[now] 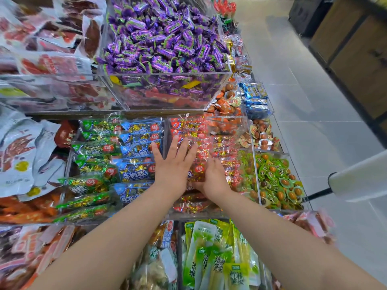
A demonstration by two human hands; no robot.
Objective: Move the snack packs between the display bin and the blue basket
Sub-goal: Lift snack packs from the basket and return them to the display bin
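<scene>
Display bin [194, 216]: clear acrylic compartment on the middle tier of the shelf, heaped nearly to the rim.
Neighbour bin [69, 164]: just left of it behind a shared clear divider, stocked with green and blue packs of the same shape.
Snack packs [188, 130]: red, glossy, crinkled film; piled loosely in rows inside the display bin.
Blue basket: not in view, so cannot tell where it stands.
Left hand [171, 164]: wide, fingers straight and spread, lying flat on the red heap close to the divider; holding nothing.
Right hand [213, 177]: just beside the left, fingers curled down onto a red pack near the front of the heap (fingertips hidden beneath the film).
Gripped pack [198, 171]: still in the display bin, touching its neighbours and partly under both hands.
Risk: slick film may slide out of a shallow pinch; lifting from a loose heap could drag adjoining packs over the low front wall; a sweep leftwards might tip a red pack across the divider into the wrong stock.
Axis: long side appears to run roughly left to right across the bin, slightly tilted, round logo towards the right end; lying flat, printed face up.
</scene>
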